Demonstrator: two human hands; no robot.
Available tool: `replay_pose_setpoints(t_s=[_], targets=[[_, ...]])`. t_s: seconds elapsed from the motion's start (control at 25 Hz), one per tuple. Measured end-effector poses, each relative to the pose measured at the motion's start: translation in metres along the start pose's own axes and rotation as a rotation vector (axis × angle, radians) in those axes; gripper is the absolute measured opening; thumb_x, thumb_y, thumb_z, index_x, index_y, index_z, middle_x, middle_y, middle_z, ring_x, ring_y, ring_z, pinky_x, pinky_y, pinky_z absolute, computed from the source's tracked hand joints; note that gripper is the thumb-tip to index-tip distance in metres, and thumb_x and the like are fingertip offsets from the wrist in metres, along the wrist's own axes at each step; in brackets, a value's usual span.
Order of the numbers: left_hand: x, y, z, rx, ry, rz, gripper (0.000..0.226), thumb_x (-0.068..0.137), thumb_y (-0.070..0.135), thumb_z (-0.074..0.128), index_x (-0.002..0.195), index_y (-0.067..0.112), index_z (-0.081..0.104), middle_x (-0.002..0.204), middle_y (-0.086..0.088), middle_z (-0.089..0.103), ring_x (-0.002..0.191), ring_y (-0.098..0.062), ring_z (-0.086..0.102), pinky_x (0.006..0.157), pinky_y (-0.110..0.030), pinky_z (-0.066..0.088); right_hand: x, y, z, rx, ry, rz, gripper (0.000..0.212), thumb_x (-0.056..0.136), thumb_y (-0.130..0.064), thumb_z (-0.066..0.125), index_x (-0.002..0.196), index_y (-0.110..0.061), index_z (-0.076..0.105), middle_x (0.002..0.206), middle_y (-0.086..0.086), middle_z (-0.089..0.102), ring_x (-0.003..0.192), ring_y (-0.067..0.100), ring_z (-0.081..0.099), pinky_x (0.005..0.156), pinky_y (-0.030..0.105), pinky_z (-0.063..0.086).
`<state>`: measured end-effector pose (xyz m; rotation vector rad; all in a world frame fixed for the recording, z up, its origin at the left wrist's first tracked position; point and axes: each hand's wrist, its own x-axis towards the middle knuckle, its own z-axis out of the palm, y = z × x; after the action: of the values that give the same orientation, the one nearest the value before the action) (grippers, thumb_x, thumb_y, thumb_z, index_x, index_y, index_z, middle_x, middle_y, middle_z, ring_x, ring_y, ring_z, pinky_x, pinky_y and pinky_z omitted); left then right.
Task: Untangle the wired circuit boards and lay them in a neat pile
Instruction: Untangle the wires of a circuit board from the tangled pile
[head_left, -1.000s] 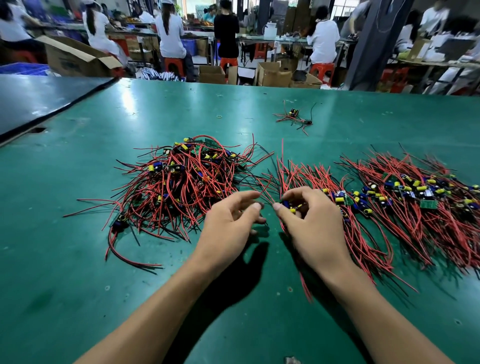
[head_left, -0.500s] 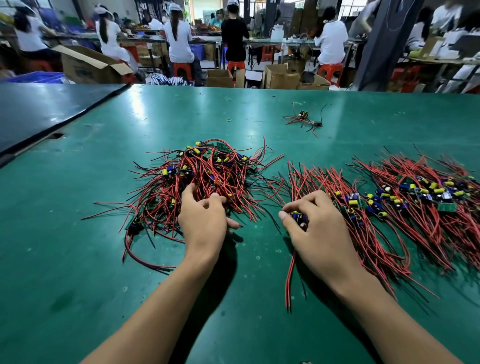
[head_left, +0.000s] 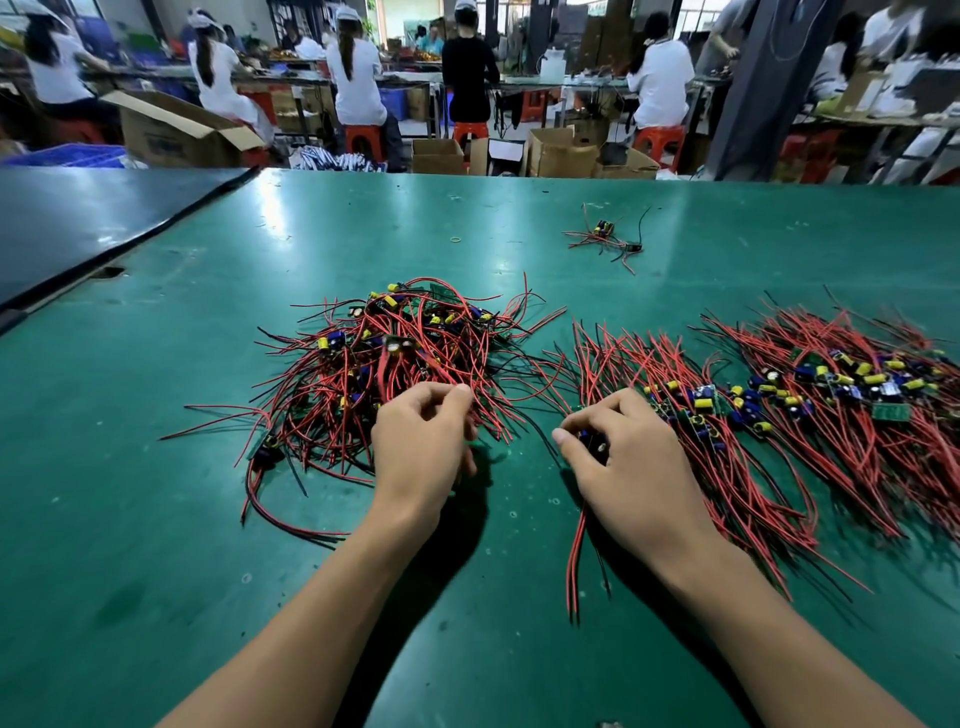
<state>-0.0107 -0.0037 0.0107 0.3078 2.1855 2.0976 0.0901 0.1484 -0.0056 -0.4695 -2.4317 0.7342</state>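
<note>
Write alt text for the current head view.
Two bare hands work on a green table: the left hand pinches the near edge of a tangled heap of red-wired circuit boards, the right hand grips one board beside two combed-out rows. Stray boards lie farther back.

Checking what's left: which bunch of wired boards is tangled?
The heap at the left hand: wires cross every way. The middle bunch and right bunch lie combed straight.

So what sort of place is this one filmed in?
Most likely an electronics assembly workshop: a green workbench heaped with wired circuit boards, and seated workers at benches behind, among cardboard boxes.
</note>
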Motion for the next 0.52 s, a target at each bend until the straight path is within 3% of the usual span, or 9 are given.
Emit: replay_pose_setpoints(t_s=[0.16, 0.28, 0.36, 0.52], targets=[[-0.024, 0.002, 0.018, 0.165, -0.19, 0.289, 0.013, 0.092, 0.018, 0.066, 0.081, 0.012, 0.071, 0.06, 0.002, 0.064, 0.045, -0.009, 0.053, 0.048, -0.021, 0.042, 0.004, 0.003, -0.002, 0.028, 0.034, -0.044, 0.03, 0.089, -0.038, 0.072, 0.116, -0.025, 0.07, 0.099, -0.011, 0.054, 0.082, 0.009, 0.058, 0.082, 0.04, 0.053], [-0.034, -0.001, 0.023, 0.259, -0.316, 0.446, 0.012, 0.089, 0.014, 0.068, 0.077, 0.012, 0.07, 0.056, 0.007, 0.058, 0.047, -0.002, 0.046, 0.05, -0.018, 0.037, 0.008, 0.005, -0.007, 0.048, 0.057, -0.134, 0.058, 0.086, -0.029, 0.076, 0.14, -0.026, 0.055, 0.096, -0.01, 0.05, 0.077, 0.005, 0.045, 0.08, 0.032, 0.048], [-0.037, -0.002, 0.023, 0.282, -0.368, 0.483, 0.017, 0.086, 0.011, 0.068, 0.07, 0.015, 0.065, 0.053, 0.006, 0.051, 0.047, -0.002, 0.039, 0.049, -0.017, 0.032, 0.01, 0.007, -0.01, 0.082, 0.047, -0.192, 0.067, 0.087, -0.021, 0.076, 0.147, -0.027, 0.048, 0.098, -0.006, 0.053, 0.074, 0.009, 0.046, 0.077, 0.028, 0.046], [-0.039, -0.002, 0.023, 0.216, -0.431, 0.51, 0.016, 0.085, 0.01, 0.064, 0.069, 0.01, 0.061, 0.056, -0.01, 0.052, 0.049, -0.015, 0.041, 0.047, -0.028, 0.037, 0.009, 0.005, -0.008, 0.162, 0.045, -0.304, 0.041, 0.092, -0.02, 0.065, 0.134, -0.021, 0.064, 0.102, -0.009, 0.058, 0.077, -0.001, 0.054, 0.077, 0.015, 0.043]])
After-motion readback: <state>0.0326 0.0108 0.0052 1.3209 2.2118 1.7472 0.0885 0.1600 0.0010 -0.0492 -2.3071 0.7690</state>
